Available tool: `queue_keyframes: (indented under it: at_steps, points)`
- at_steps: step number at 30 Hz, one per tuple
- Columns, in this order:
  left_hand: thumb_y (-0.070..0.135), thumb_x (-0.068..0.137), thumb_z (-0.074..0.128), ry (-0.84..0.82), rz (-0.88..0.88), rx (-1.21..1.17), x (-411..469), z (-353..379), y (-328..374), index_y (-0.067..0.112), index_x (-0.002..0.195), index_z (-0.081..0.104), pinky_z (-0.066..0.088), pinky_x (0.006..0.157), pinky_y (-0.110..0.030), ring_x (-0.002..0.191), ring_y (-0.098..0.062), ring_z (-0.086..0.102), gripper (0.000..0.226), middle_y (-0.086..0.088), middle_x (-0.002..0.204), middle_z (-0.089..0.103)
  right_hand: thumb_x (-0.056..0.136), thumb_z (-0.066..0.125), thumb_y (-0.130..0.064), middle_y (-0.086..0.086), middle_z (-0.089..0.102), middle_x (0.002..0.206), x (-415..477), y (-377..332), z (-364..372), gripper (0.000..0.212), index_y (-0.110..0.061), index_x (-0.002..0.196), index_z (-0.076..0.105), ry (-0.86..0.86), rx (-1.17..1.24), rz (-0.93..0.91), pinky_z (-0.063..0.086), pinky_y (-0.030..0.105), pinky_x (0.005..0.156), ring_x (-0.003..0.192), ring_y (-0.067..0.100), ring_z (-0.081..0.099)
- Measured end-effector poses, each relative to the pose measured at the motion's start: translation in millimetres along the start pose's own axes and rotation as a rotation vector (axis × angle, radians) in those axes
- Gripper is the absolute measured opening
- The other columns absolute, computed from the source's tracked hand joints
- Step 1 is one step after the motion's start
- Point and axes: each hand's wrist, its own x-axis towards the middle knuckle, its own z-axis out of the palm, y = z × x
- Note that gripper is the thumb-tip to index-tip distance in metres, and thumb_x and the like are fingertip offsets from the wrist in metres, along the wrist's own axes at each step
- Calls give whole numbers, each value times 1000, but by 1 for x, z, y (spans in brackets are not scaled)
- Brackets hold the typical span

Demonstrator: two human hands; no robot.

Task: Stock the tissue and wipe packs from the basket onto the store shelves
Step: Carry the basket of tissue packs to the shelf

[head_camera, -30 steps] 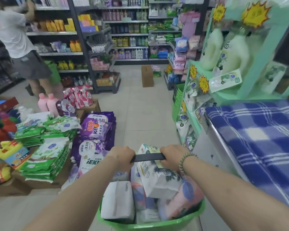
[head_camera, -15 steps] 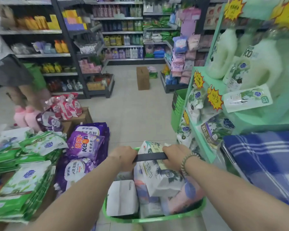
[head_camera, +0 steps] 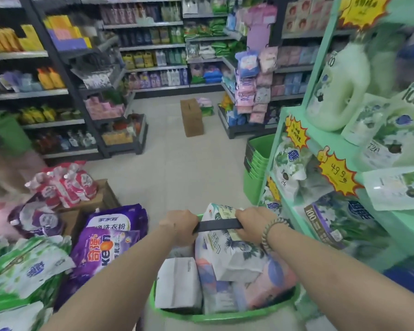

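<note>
Item: green basket (head_camera: pixel 225 316) at our 6 o'clock, filled with tissue packs. A leaf-printed pack (head_camera: pixel 227 249) lies uppermost, a white pack (head_camera: pixel 177 283) at 7, a pink pack (head_camera: pixel 270 285) at 5. Black handle (head_camera: pixel 218 225): our left hand (head_camera: pixel 181 226) and right hand (head_camera: pixel 253 224) each curl their fingers round it, the packs just beneath. Store shelves (head_camera: pixel 151 46) stand at 12 o'clock, well apart.

Bright, even indoor light; shadows faint. Motion blur heavy at side edges, centre sharper. Shelves (head_camera: pixel 26 94) bow from wide-angle distortion.
</note>
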Motion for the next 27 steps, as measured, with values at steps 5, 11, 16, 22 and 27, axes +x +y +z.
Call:
queue_keyframes:
  at_steps: [5, 11, 16, 22, 27]
  points:
    - [30, 93, 46, 9, -2, 25, 74, -12, -39, 13, 104, 63, 45, 70, -31, 94, -31, 65, 26, -9, 104, 65, 97, 43, -37, -7, 44, 71, 77, 32, -6, 19, -20, 97, 51, -19, 14, -16, 56, 33, 70, 71, 17, 58]
    - [31, 91, 46, -14, -46, 9, 171, -27, -91, 17, 100, 61, 43, 66, -29, 85, -28, 63, 22, -6, 96, 64, 97, 43, -37, -5, 51, 76, 185, 79, -20, 18, -21, 95, 50, -12, 36, -66, 54, 33, 69, 74, 18, 60]
    - [33, 88, 44, -22, -80, -14, 261, -36, -134, 19, 96, 61, 53, 72, -33, 85, -27, 64, 23, -4, 96, 64, 95, 44, -33, 4, 63, 90, 273, 126, -35, 19, -18, 100, 54, -22, 65, -80, 45, 30, 68, 83, 27, 63]
    - [30, 91, 46, 17, -101, -15, 343, -51, -171, 19, 106, 60, 43, 71, -30, 97, -31, 60, 23, -8, 106, 59, 96, 43, -33, 0, 52, 79, 356, 167, -49, 15, -20, 92, 47, -39, 77, -105, 49, 33, 69, 78, 26, 61]
    - [34, 89, 44, 30, -83, -12, 410, -65, -211, 25, 100, 61, 45, 71, -31, 91, -26, 61, 22, -3, 102, 61, 95, 43, -31, 3, 60, 84, 429, 200, -64, 11, -21, 90, 44, -27, 100, -85, 49, 33, 71, 78, 26, 60]
